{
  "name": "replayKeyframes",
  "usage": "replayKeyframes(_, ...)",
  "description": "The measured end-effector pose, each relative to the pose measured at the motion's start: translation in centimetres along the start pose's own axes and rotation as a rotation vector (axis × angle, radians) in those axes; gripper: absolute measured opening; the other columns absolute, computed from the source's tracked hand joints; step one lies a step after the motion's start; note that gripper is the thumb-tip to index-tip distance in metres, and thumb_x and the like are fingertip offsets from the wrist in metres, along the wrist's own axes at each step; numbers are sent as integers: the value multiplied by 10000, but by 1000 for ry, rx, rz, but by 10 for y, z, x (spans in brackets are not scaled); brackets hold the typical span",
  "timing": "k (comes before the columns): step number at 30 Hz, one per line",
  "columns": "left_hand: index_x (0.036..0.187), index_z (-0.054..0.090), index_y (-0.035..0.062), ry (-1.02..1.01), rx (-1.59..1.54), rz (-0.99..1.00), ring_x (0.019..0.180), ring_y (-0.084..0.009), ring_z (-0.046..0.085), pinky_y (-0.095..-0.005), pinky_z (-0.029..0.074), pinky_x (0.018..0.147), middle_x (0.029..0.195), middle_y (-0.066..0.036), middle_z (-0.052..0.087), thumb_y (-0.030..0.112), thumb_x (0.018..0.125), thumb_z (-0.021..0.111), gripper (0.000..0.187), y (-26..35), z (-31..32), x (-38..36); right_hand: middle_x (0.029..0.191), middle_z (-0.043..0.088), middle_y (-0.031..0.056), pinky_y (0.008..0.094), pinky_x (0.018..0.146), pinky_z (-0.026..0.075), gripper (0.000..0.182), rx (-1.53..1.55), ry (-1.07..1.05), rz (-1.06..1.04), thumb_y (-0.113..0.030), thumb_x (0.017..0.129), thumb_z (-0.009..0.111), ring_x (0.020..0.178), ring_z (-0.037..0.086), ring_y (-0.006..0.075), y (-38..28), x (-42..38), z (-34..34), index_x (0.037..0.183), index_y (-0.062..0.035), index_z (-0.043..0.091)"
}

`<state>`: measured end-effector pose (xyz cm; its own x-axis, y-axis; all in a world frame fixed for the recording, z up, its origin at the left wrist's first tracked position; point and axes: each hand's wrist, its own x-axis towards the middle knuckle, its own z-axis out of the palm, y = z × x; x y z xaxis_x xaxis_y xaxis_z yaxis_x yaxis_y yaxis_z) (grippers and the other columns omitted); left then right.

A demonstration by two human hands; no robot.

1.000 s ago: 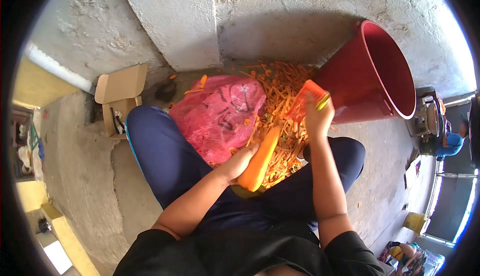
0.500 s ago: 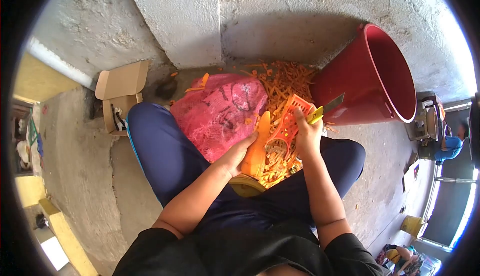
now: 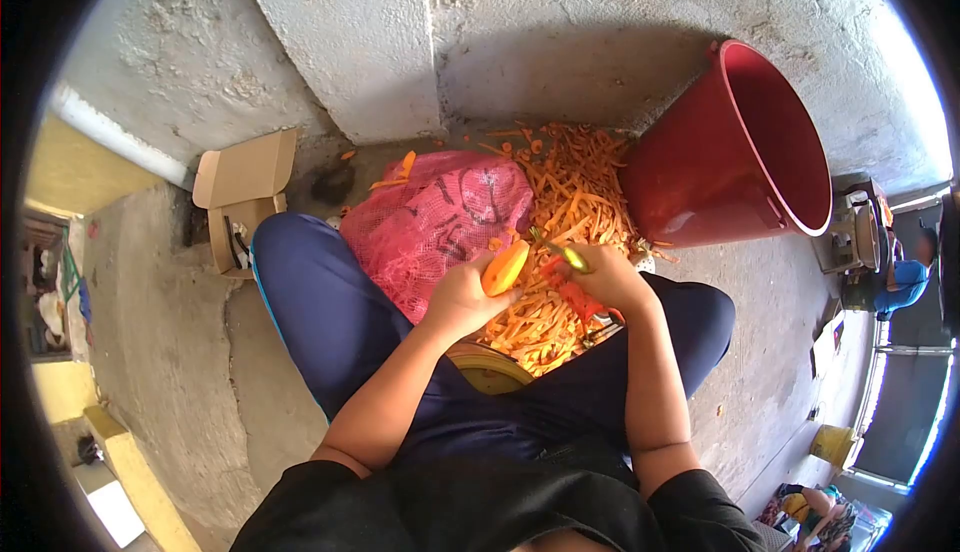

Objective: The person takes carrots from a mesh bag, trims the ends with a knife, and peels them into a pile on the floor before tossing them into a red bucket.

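Observation:
My left hand (image 3: 466, 297) is wrapped round a peeled carrot (image 3: 505, 268), whose tip end points up and to the right. My right hand (image 3: 610, 280) is closed round a knife with a yellow handle (image 3: 573, 258), its blade (image 3: 541, 238) pointing left towards the carrot without clearly touching it. Beneath the right hand's fingers shows an orange perforated tool (image 3: 580, 302), like a hand grater, turned down and partly hidden; it seems to be in the same hand. Below both hands lies a heap of carrot peelings (image 3: 575, 187).
A pink mesh sack (image 3: 430, 217) lies between my legs, left of the peelings. A large red bucket (image 3: 700, 172) leans at the right by the wall. A cardboard box (image 3: 240, 177) stands at the left, and a yellow container rim (image 3: 490, 372) shows at my lap. Other people (image 3: 903, 287) are at far right.
The carrot has turned from lying lengthwise to pointing up, away from me. My right hand has rotated, swinging the knife blade from right to left and the orange tool downward.

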<state>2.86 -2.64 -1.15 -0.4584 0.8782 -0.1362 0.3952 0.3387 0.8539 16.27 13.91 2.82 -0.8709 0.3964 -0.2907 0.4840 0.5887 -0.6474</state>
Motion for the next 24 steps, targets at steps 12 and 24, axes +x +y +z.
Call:
replayKeyframes(12, 986, 547, 66, -94, 31, -17, 697, -280, 591, -330, 448, 617, 761, -139, 599, 300, 664, 686, 423, 9, 0, 0, 683, 573, 162, 386, 597, 418, 281, -55, -189, 25, -333, 775, 556, 658, 555, 326, 11, -2, 10, 910, -87, 566)
replayKeyframes(24, 1012, 527, 33, -393, -211, -1, 718, -208, 574, -300, 432, 661, 786, -119, 593, 285, 670, 691, 456, 15, -2, -6, 710, 571, 171, 392, 620, 423, 200, -6, -147, -156, -210, 758, 541, 691, 549, 337, 15, 1, 17, 888, -59, 560)
